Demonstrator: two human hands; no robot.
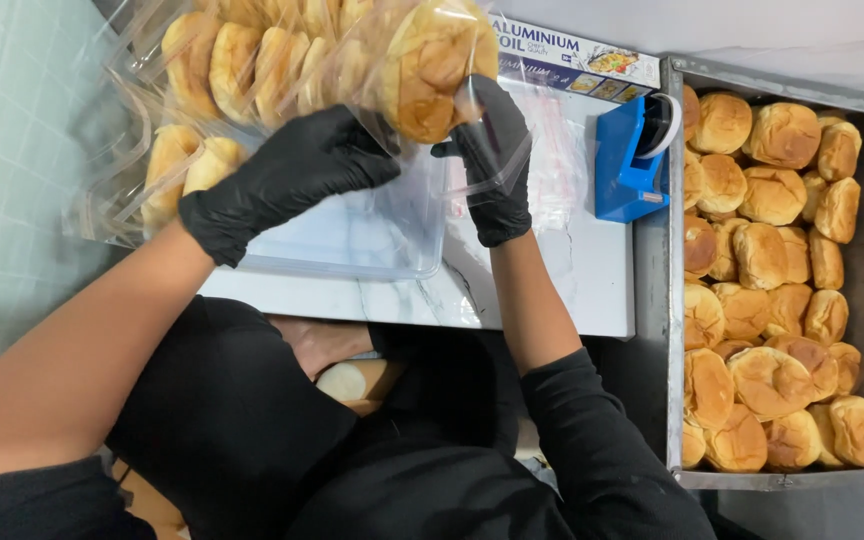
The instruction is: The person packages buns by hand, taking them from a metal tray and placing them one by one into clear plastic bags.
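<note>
Both my hands wear black gloves. My left hand (287, 175) grips the underside of a clear plastic bag (282, 60) filled with several golden buns, held up over the counter. My right hand (492, 150) holds the bag's open end, fingers pinching the loose plastic beside the last bun (430, 70). The bag lies tilted, its buns in a row running left to right.
A clear plastic tub (372, 235) sits on the white marble counter (552, 280) under the bag. A blue tape dispenser (630, 160) and a foil box (572, 55) stand at the right. A metal tray (674, 300) full of buns lies far right. More bagged buns (177, 160) at left.
</note>
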